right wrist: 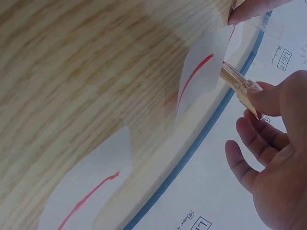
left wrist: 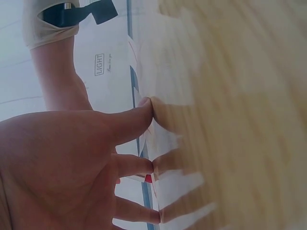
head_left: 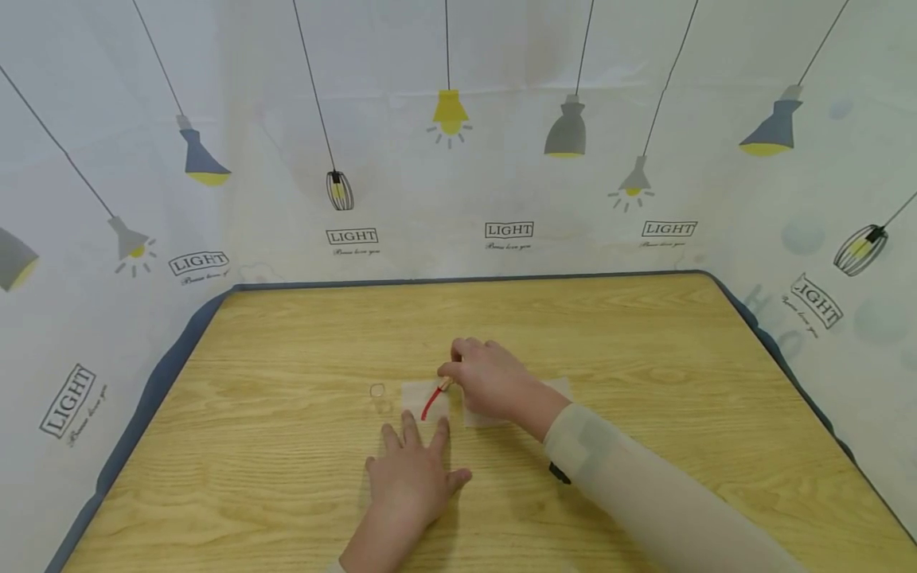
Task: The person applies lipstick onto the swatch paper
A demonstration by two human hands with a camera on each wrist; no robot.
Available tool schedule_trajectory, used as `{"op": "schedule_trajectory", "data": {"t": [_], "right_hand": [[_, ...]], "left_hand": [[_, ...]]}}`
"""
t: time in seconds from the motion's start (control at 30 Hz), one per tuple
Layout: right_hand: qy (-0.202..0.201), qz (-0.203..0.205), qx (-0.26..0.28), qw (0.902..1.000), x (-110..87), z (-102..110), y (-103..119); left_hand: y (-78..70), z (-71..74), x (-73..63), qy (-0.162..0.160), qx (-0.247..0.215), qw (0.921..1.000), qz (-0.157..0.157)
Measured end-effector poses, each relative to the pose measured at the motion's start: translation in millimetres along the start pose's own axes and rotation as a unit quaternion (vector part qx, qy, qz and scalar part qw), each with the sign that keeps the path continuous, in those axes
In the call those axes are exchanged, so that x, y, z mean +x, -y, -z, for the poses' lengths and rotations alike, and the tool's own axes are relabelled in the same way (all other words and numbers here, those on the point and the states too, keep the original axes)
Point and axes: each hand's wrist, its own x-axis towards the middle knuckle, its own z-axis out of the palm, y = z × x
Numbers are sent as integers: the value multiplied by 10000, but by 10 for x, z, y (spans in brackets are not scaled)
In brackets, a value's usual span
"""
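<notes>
My right hand (head_left: 494,382) pinches a gold lipstick (right wrist: 235,84) between thumb and fingers, its red end down at a small white paper. On that paper (head_left: 411,395) runs a curved red stroke (head_left: 431,403). My left hand (head_left: 411,469) lies palm down with its fingers spread, the fingertips touching the paper's near edge. Beneath the right hand, partly hidden, lies another white paper (head_left: 483,418). In the right wrist view, papers with red strokes show, one of them a nearer paper (right wrist: 91,191).
Left of the papers lies a small clear piece, perhaps a cap (head_left: 377,391). The wood-grain table (head_left: 301,342) has a dark blue edge (head_left: 466,279) along the lamp-printed backdrop. A dark strap piece (head_left: 559,473) hangs under the right sleeve.
</notes>
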Motion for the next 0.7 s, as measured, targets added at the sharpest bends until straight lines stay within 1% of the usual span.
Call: {"op": "schedule_trajectory", "data": {"t": [0.23,0.4,0.53,0.7], "right_hand": [[9,-5,14,10000,-6,-4,-19],[-108,-14,215,9997,-16,-9,-45],[-438,-93,662,9968,-56,18,-84],[-861,-235,1499,9847,-159,81,-119]], "left_hand": [[-4,-13,15,40,-26,10000,-20],[-1,-21,30,79,-47,10000,-14],[-1,-17,35,20,-94,10000,-21],[11,-25,35,-67,-103,9999,-42]]}}
